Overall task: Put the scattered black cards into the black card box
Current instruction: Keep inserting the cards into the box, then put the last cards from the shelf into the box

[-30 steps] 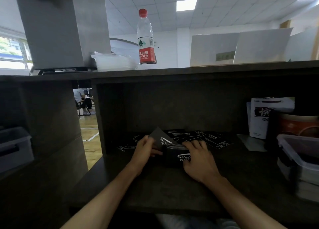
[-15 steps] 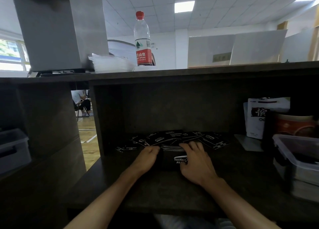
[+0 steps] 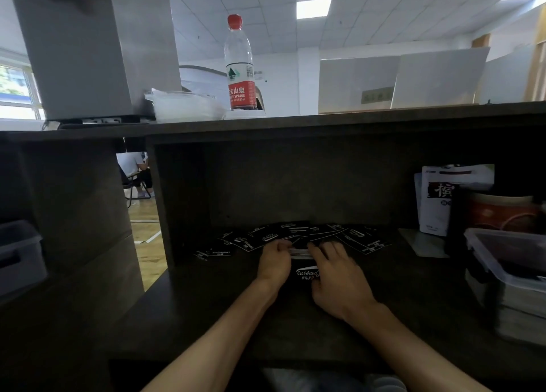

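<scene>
Since a second ago, the raised card in the left hand (image 3: 273,263) has gone down, and both hands now sit close against the black card box (image 3: 304,273). That box stands on the dark desk (image 3: 206,317) between the hands, white lettering on its near face, with a stack of pale card edges showing at its open top. Left-hand fingers curl against the box's 9 o'clock side at the stack; whether they pinch a card cannot be told. The right hand (image 3: 339,279) wraps the box from 3 o'clock, fingers curled over its top. Scattered black cards (image 3: 363,241) fan across the desk from 10 to 2 o'clock of the box. At 3 o'clock, a clear lidded tub (image 3: 508,261) holds dark contents. On the upper shelf at 12 o'clock stands a water bottle (image 3: 240,66).
</scene>
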The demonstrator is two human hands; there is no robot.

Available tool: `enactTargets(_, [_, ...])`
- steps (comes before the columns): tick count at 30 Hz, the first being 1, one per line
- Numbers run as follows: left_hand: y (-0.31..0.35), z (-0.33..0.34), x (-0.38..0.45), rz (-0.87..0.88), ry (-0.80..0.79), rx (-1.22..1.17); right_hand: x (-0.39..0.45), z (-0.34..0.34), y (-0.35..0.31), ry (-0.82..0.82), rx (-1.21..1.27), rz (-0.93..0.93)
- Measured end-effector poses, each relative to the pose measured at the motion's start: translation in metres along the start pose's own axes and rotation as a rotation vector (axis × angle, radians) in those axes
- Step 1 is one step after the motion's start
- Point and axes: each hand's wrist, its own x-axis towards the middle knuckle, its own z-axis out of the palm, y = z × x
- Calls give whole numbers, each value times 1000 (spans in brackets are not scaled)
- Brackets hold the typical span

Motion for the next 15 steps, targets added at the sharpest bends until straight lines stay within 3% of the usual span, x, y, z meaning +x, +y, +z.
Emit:
enactTargets(3, [4,0,-2,-33,-63,-70,1,-2,-2,-21,17,37])
enactTargets(12, [-12,2,9,126,-120,-38,-1,1,-14,-25,-91,71])
enactTargets(15, [-18,0,10,104,-149,-154,-2,-1,-17,-32,-76,89])
